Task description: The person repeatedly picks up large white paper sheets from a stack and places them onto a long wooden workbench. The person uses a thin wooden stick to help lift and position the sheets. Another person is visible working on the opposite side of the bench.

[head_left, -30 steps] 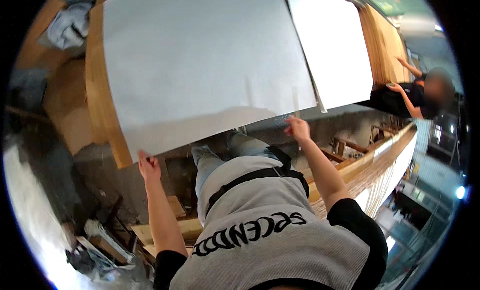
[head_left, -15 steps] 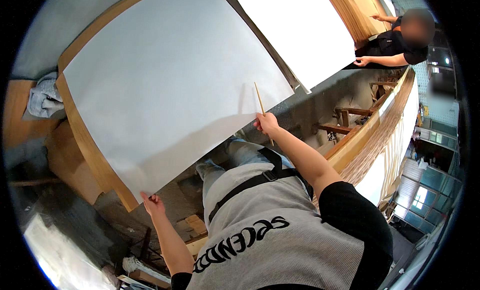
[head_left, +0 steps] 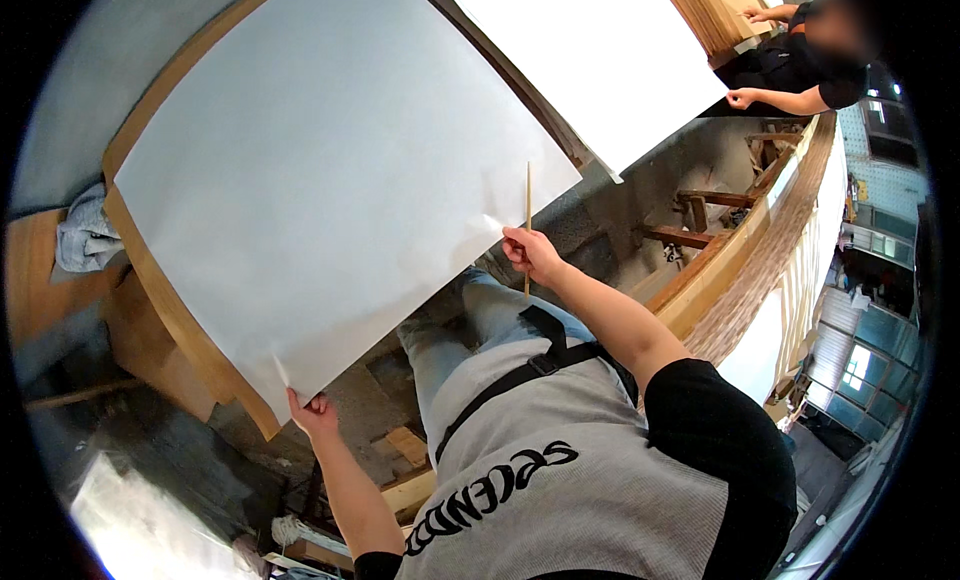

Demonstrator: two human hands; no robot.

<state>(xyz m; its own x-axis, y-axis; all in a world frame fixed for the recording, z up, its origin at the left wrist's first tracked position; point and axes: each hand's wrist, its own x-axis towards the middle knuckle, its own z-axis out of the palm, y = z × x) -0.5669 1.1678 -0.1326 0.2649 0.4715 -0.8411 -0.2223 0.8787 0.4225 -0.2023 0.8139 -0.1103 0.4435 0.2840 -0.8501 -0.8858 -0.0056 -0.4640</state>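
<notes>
One white sheet [head_left: 340, 180] lies on a brown board [head_left: 195, 350], just ahead of the left hand [head_left: 313, 410] and right hand [head_left: 532, 252]. Beyond the right hand are a second sheet [head_left: 590, 60] and a co-worker [head_left: 775, 68]; to its right, stacked timber [head_left: 760, 255]. Ahead and left of the left hand sits a grey cloth [head_left: 88, 235]. The white sheet's near edge slants forward from left hand to right; its far end is cut off, hiding its long axis. The left hand pinches a corner; the right pinches the edge and grips a stick [head_left: 528, 198] pointing lengthwise away from the body.

The grey, black-lettered shirt [head_left: 610, 490] has short black sleeves [head_left: 720, 430].
</notes>
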